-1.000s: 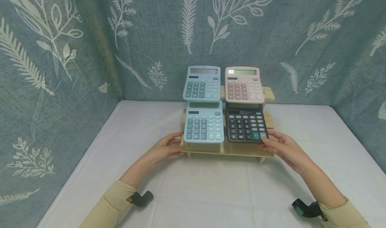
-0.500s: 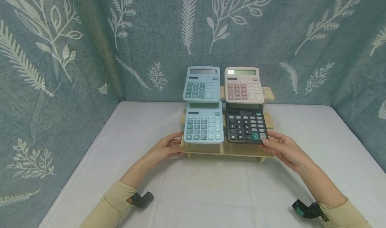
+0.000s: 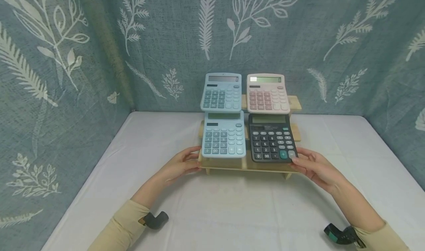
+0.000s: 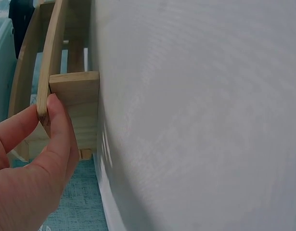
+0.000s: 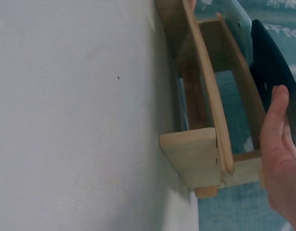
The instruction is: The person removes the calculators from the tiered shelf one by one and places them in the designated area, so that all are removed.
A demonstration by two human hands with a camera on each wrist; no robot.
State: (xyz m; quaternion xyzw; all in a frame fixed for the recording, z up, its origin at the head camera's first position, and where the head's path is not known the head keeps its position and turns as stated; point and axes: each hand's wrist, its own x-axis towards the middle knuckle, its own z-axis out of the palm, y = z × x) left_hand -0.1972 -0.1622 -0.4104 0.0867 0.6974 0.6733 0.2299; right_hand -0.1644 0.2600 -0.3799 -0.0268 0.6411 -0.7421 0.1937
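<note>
Black calculator (image 3: 273,142): at the right of the stand's lower row, near the right end of the front board; tilted back, face toward the person, its bottom edge lower than that of the blue one beside it. I cannot tell whether it touches the stand.
Right hand (image 3: 317,169): pinches the black calculator at its bottom right corner, thumb on the face, fingers behind.
Left hand (image 3: 177,167): grips the left end of the stand's front board between thumb and fingers.
Stand (image 3: 265,167): wooden, stepped, near the middle of the tabletop's far edge; 3 boards show.
Lower blue calculator (image 3: 224,136): left of the black one, leaning back, just above the front board's left end.
Upper blue calculator (image 3: 221,96): top row, left; its display reads 0.
Pink calculator (image 3: 268,96): top row, right, above the black one; its display also reads 0.
Tabletop (image 3: 232,206): white; its far edge meets the curtain (image 3: 166,29), blue-green with pale leaves.
Sleeves (image 3: 119,225): 2, beige, each with a black device (image 3: 156,220) at the cuff.
</note>
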